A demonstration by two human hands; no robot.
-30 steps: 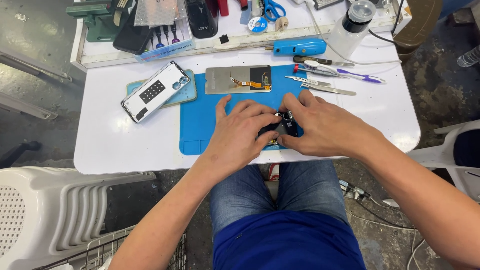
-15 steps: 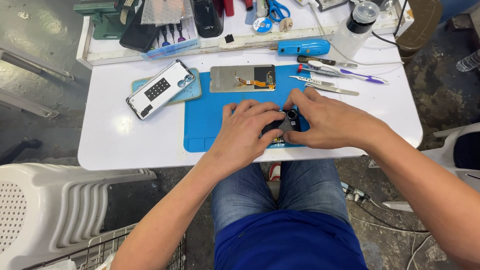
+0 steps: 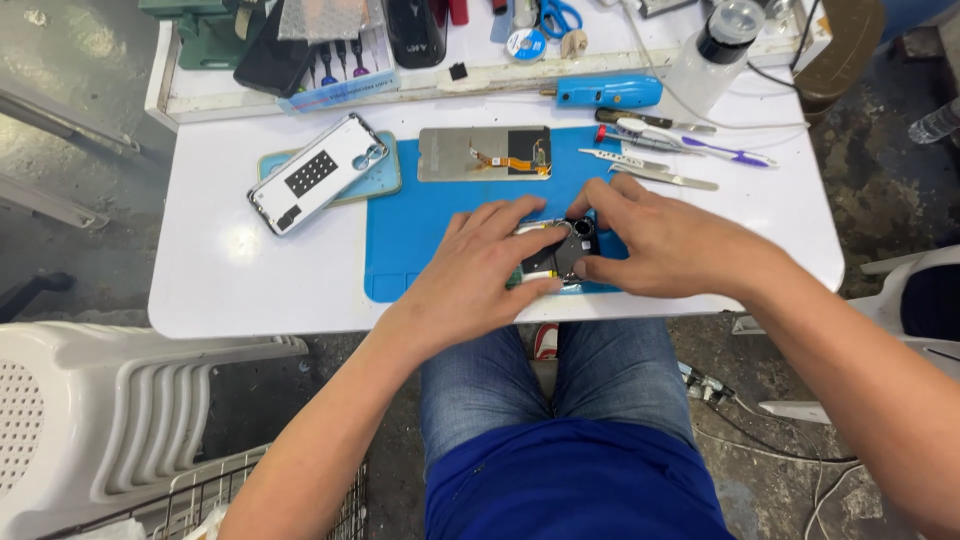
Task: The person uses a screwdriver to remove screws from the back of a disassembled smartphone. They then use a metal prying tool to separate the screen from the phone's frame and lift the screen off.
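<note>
Both hands are down together on the opened phone (image 3: pixel 556 255) at the centre of the frame, on the lower edge of the blue mat (image 3: pixel 420 235): the left hand (image 3: pixel 480 275) lies flat over its left half, and the right hand (image 3: pixel 665 245) pinches its right end by the camera ring. Pressing evenly looks wise here (the thumbs are near bare circuitry). The screen panel (image 3: pixel 484 153) with its orange flex lies just above, and the tweezers (image 3: pixel 620 158) upper right, within reach.
</note>
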